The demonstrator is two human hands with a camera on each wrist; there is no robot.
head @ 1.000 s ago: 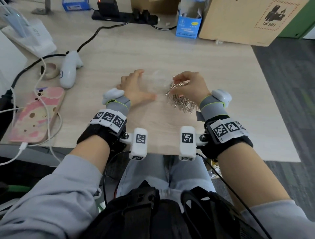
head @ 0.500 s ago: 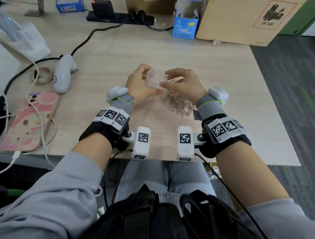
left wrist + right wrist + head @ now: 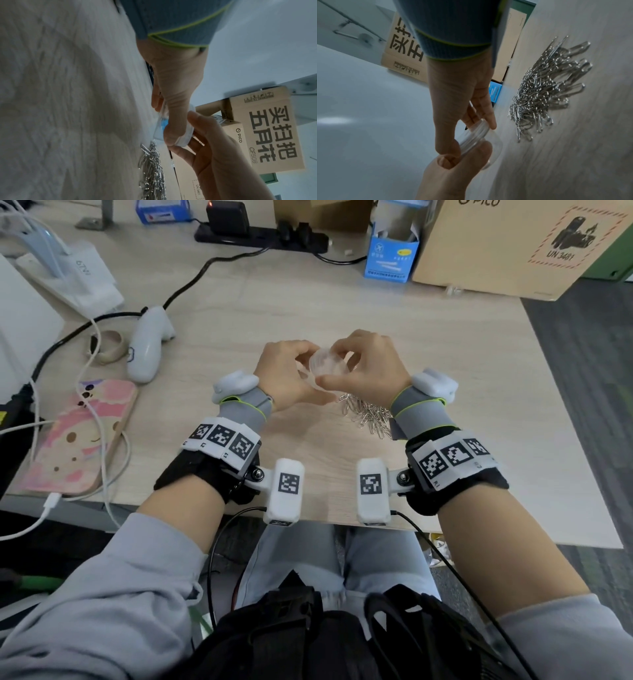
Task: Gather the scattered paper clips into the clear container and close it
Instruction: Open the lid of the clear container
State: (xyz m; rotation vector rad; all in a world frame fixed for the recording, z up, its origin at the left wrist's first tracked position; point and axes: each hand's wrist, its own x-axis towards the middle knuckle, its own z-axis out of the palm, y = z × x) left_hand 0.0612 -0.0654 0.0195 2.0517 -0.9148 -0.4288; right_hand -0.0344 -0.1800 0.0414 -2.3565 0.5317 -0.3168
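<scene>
**Two hands gripping a small clear jar above a heap of paper clips**

The right hand's fingertips (image 3: pixel 491 124) are curling round the top rim of a small round clear plastic container (image 3: pixel 327 364), thumb on one side and fingers on the other, pinching what looks like its lid. The left hand (image 3: pixel 287 374) is cupping the container's body from the other side, its thumb and fingers wrapping it to keep it steady, probably so that the right hand (image 3: pixel 371 368) can twist or pull the top off. The container is being held in the air between the two hands, just above the pale wooden desk (image 3: pixel 445 364), and appears to be empty. Just beside the right wrist, a loose heap of silver metal paper clips (image 3: pixel 368 414) is lying on the desk, not yet gathered. Further out to the left, a white handheld controller (image 3: pixel 147 347) and a pink phone (image 3: pixel 78 436) with white cables are sitting, well apart from the work. At the desk's far edge a blue carton (image 3: pixel 390 256) and a brown cardboard box (image 3: pixel 513 244) are standing
</scene>
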